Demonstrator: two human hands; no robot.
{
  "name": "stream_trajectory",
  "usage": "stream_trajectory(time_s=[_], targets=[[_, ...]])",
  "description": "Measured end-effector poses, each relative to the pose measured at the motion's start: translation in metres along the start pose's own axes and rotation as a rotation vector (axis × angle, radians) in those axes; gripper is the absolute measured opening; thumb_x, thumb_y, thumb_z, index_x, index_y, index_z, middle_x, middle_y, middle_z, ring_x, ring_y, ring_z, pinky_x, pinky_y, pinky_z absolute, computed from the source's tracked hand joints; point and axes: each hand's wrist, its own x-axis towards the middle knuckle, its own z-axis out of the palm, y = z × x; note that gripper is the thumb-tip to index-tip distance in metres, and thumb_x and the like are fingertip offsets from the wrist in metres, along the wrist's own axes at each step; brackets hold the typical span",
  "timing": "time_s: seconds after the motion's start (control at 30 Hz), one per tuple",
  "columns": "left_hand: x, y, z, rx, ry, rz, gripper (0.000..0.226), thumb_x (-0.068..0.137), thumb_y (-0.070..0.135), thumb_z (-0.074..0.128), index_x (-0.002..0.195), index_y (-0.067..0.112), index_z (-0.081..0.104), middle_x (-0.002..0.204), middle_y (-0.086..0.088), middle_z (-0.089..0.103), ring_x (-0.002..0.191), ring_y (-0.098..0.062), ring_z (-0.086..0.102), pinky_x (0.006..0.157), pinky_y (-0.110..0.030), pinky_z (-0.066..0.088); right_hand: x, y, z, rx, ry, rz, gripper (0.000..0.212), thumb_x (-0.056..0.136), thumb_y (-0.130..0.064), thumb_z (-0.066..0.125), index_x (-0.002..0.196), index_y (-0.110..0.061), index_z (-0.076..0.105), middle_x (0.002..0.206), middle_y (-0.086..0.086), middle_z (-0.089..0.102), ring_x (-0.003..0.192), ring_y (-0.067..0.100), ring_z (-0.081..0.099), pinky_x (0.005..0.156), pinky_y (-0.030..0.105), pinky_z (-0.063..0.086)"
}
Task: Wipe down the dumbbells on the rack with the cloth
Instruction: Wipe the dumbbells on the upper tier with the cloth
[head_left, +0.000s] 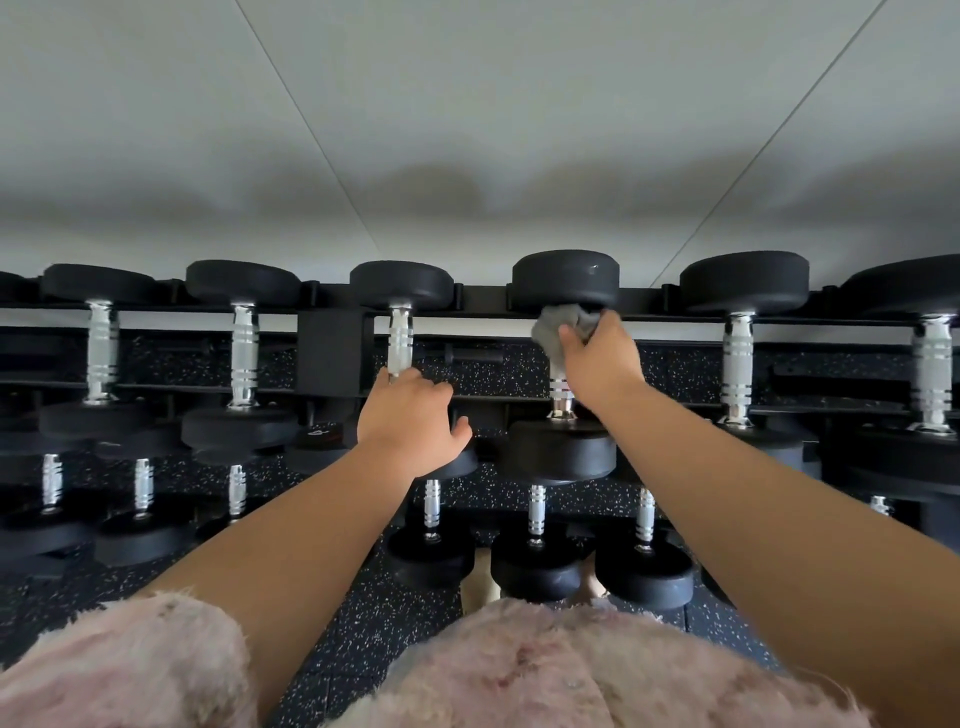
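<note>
A black rack (332, 353) holds a top row of dumbbells with black round heads and chrome handles. My right hand (600, 361) grips a crumpled grey cloth (558, 327) against the upper handle of one dumbbell (565, 278), just under its far head. My left hand (410, 415) rests on the near end of the neighbouring dumbbell (401, 283), fingers curled round the lower handle and near head. The near head of that dumbbell is mostly hidden by my hand.
More dumbbells (244, 353) fill the top row left and right. A lower row of smaller dumbbells (536, 551) stands below. Speckled black rubber flooring (363, 639) lies underneath, a grey wall (467, 130) behind. Fuzzy pink clothing (571, 670) fills the bottom.
</note>
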Motion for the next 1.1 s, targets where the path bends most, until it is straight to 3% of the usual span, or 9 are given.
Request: stream_trajectory(time_s=[0.1, 0.2, 0.27, 0.37, 0.53, 0.8, 0.87, 0.97, 1.1], targets=[[0.000, -0.001, 0.000, -0.008, -0.007, -0.003, 0.051, 0.092, 0.064, 0.043, 0.103, 0.024, 0.073, 0.079, 0.008, 0.064, 0.104, -0.019, 0.060, 0.119, -0.055, 0.038, 0.005, -0.006, 0.004, 0.158, 0.041, 0.071, 0.053, 0.099, -0.044, 0.063, 0.134, -0.011, 0.042, 0.115, 0.005, 0.059, 0.090, 0.022, 0.061, 0.077, 0.034, 0.049], [0.000, -0.001, 0.000, -0.010, -0.011, 0.000, 0.050, 0.092, 0.064, 0.045, 0.103, 0.024, 0.073, 0.080, 0.009, 0.064, 0.107, -0.019, 0.059, 0.120, -0.055, 0.037, -0.009, 0.012, 0.014, 0.005, -0.082, 0.087, 0.053, 0.102, -0.048, 0.056, 0.137, -0.011, 0.038, 0.109, 0.007, 0.061, 0.084, 0.023, 0.065, 0.066, 0.033, 0.053], [0.000, -0.001, 0.000, -0.008, -0.014, -0.001, 0.051, 0.092, 0.064, 0.044, 0.104, 0.024, 0.073, 0.082, 0.009, 0.066, 0.108, -0.019, 0.060, 0.120, -0.055, 0.037, -0.019, 0.027, 0.015, -0.084, -0.141, 0.052, 0.044, 0.104, -0.043, 0.053, 0.134, -0.014, 0.039, 0.101, 0.007, 0.062, 0.074, 0.017, 0.061, 0.054, 0.028, 0.044], [-0.001, -0.001, 0.002, -0.002, -0.007, -0.003, 0.051, 0.092, 0.065, 0.043, 0.104, 0.025, 0.073, 0.082, 0.009, 0.066, 0.108, -0.018, 0.060, 0.120, -0.055, 0.037, -0.018, 0.030, 0.011, -0.131, -0.160, 0.020, 0.041, 0.105, -0.040, 0.051, 0.134, -0.013, 0.040, 0.104, 0.009, 0.063, 0.075, 0.019, 0.060, 0.056, 0.029, 0.043], [-0.001, 0.000, 0.001, 0.004, -0.001, -0.004, 0.052, 0.091, 0.064, 0.041, 0.101, 0.025, 0.073, 0.077, 0.011, 0.063, 0.104, -0.018, 0.059, 0.117, -0.054, 0.039, 0.003, -0.003, 0.000, 0.123, 0.020, -0.002, 0.038, 0.106, -0.039, 0.051, 0.133, -0.012, 0.046, 0.111, 0.009, 0.065, 0.077, 0.016, 0.060, 0.059, 0.027, 0.044], [-0.003, 0.000, -0.002, -0.018, 0.009, -0.012, 0.048, 0.091, 0.063, 0.047, 0.101, 0.024, 0.074, 0.084, 0.008, 0.066, 0.106, -0.018, 0.060, 0.118, -0.052, 0.039, -0.060, 0.019, -0.021, 0.201, 0.014, -0.152, 0.031, 0.110, -0.036, 0.043, 0.139, -0.026, 0.049, 0.100, -0.009, 0.066, 0.080, 0.005, 0.064, 0.054, 0.013, 0.044], [-0.003, 0.000, 0.000, -0.031, 0.030, -0.020, 0.050, 0.091, 0.062, 0.048, 0.110, 0.024, 0.074, 0.103, 0.007, 0.069, 0.116, -0.019, 0.058, 0.117, -0.050, 0.040, -0.068, 0.017, -0.028, 0.287, 0.095, -0.190, 0.033, 0.110, -0.034, 0.042, 0.143, -0.031, 0.044, 0.107, -0.010, 0.066, 0.085, 0.006, 0.066, 0.061, 0.015, 0.049], [-0.006, 0.000, 0.001, -0.069, 0.141, -0.034, 0.057, 0.090, 0.059, 0.056, 0.130, 0.021, 0.067, 0.152, -0.004, 0.052, 0.144, -0.027, 0.041, 0.121, -0.050, 0.035, -0.057, 0.002, -0.038, 0.376, 0.174, -0.334, 0.045, 0.110, -0.033, 0.043, 0.153, -0.035, 0.031, 0.133, -0.005, 0.060, 0.113, 0.015, 0.064, 0.092, 0.033, 0.056], [-0.006, 0.002, -0.002, -0.003, 0.147, -0.056, 0.058, 0.090, 0.058, 0.054, 0.132, 0.020, 0.068, 0.161, -0.008, 0.044, 0.150, -0.030, 0.032, 0.126, -0.049, 0.026, -0.011, -0.026, -0.030, -0.079, 0.162, -0.544, 0.053, 0.108, -0.031, 0.044, 0.159, -0.022, 0.029, 0.163, 0.002, 0.028, 0.150, 0.023, 0.031, 0.122, 0.043, 0.032]])
